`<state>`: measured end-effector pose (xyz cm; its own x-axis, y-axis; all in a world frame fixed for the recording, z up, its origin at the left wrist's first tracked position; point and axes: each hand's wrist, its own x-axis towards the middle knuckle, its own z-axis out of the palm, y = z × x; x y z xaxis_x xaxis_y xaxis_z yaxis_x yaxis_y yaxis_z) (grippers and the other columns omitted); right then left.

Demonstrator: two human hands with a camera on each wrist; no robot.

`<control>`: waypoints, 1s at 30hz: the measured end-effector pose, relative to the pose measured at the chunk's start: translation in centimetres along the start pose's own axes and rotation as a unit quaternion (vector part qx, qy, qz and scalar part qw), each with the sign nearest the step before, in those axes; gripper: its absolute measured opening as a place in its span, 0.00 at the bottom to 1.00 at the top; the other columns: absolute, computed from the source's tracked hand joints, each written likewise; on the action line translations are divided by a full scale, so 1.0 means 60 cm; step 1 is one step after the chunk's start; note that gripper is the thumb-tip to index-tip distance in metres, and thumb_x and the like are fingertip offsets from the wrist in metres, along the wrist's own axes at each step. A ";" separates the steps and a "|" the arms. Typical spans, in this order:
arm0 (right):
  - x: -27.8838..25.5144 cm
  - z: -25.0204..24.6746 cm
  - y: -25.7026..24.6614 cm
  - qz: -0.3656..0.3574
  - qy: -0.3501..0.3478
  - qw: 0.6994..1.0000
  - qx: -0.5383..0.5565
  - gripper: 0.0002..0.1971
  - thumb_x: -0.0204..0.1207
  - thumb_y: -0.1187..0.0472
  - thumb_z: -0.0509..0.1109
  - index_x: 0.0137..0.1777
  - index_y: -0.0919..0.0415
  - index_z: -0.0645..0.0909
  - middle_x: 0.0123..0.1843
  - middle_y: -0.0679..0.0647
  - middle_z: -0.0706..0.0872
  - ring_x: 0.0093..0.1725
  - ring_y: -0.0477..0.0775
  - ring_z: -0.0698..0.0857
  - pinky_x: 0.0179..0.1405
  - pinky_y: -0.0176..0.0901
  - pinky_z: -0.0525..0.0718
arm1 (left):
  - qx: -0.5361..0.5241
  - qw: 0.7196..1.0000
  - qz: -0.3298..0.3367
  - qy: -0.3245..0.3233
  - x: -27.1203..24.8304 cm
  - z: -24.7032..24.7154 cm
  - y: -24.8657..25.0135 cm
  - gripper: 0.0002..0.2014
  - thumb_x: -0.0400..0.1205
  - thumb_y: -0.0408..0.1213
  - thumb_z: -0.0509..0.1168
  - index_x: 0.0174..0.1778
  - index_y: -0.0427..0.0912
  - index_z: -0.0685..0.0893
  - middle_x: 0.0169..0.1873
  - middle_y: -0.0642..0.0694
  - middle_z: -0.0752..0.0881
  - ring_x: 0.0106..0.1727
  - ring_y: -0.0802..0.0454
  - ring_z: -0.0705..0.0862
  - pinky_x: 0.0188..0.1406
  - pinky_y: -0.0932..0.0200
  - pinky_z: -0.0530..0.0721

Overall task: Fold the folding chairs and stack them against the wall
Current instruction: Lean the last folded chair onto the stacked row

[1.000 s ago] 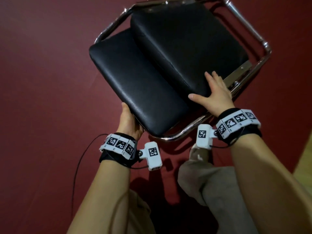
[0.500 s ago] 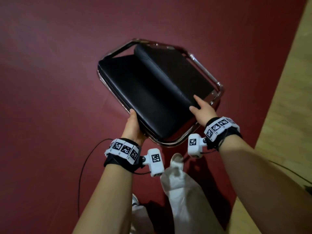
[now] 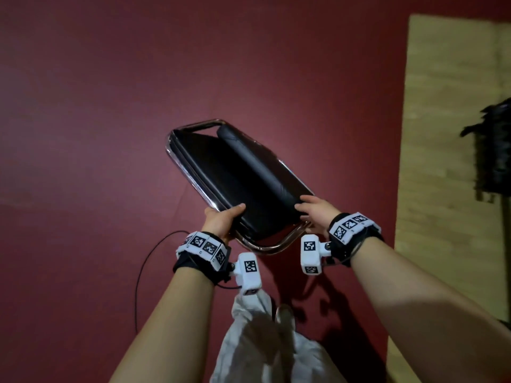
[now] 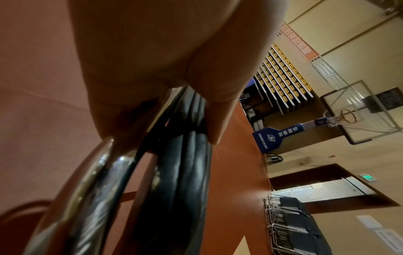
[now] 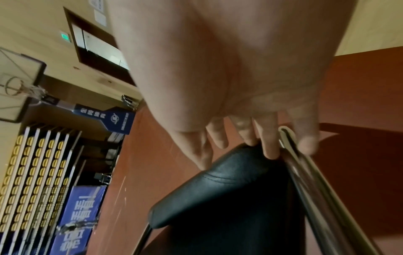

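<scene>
A folding chair [image 3: 235, 175] with black padded cushions and a chrome tube frame is folded nearly flat and held above the dark red floor. My left hand [image 3: 221, 219] grips its near left edge, thumb over the cushion. In the left wrist view the chrome tube [image 4: 91, 181] and the black cushion edges [image 4: 185, 163] run from under my left hand [image 4: 163, 69]. My right hand [image 3: 315, 210] holds the near right edge, with its fingers [image 5: 270, 138] curled over the black pad [image 5: 229, 198] and the frame.
A row of folded chairs [image 4: 292, 226] leans against the wall by a doorway. A basketball hoop [image 4: 346, 117] with a blue padded base [image 4: 274, 138] and retracted bleachers [image 4: 283, 72] stand beyond. Wooden floor [image 3: 442, 134] borders the red mat at right; a black cable [image 3: 146, 261] lies at left.
The chair has closed flatter and now sits farther from the camera, while the view swung to show the wooden floor at right. Both hands stayed on its near edge.
</scene>
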<state>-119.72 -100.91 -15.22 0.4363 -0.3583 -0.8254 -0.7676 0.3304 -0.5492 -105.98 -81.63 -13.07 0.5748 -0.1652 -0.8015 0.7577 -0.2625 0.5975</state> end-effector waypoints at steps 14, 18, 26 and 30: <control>0.049 -0.014 -0.419 -0.129 0.073 0.989 -0.012 0.27 0.81 0.63 0.69 0.80 0.53 0.69 0.53 0.59 0.85 0.46 0.56 0.83 0.30 0.41 0.76 | 0.135 0.984 0.102 -0.049 0.116 0.052 0.354 0.32 0.64 0.26 0.82 0.62 0.35 0.77 0.54 0.31 0.89 0.51 0.34 0.90 0.55 0.35 0.89; 0.071 -0.034 -0.477 -0.160 0.100 0.980 -0.055 0.30 0.78 0.63 0.72 0.79 0.52 0.69 0.46 0.54 0.82 0.43 0.54 0.83 0.32 0.41 0.76 | 0.224 0.963 0.130 -0.072 0.149 0.075 0.438 0.30 0.69 0.26 0.81 0.66 0.35 0.78 0.54 0.34 0.88 0.52 0.36 0.90 0.57 0.40 0.89; 0.131 -0.097 -0.598 -0.250 0.119 0.931 -0.239 0.43 0.69 0.65 0.80 0.83 0.51 0.67 0.75 0.57 0.78 0.72 0.57 0.79 0.71 0.46 0.76 | 0.357 0.915 0.159 -0.100 0.204 0.151 0.564 0.37 0.60 0.32 0.87 0.67 0.46 0.84 0.53 0.49 0.91 0.52 0.47 0.91 0.61 0.49 0.88; 0.188 -0.138 -0.671 -0.307 0.134 0.870 -0.361 0.48 0.67 0.63 0.81 0.85 0.45 0.62 0.88 0.53 0.56 0.86 0.55 0.56 0.84 0.47 0.58 | 0.424 0.879 0.198 -0.096 0.229 0.206 0.635 0.47 0.61 0.33 0.87 0.78 0.47 0.78 0.67 0.48 0.86 0.64 0.47 0.87 0.69 0.51 0.83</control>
<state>-87.77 -125.47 -1.33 0.8170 -0.4971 -0.2923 -0.5662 -0.5953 -0.5701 -73.02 -105.68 -1.63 0.6175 -0.5392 -0.5727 -0.0396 -0.7484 0.6621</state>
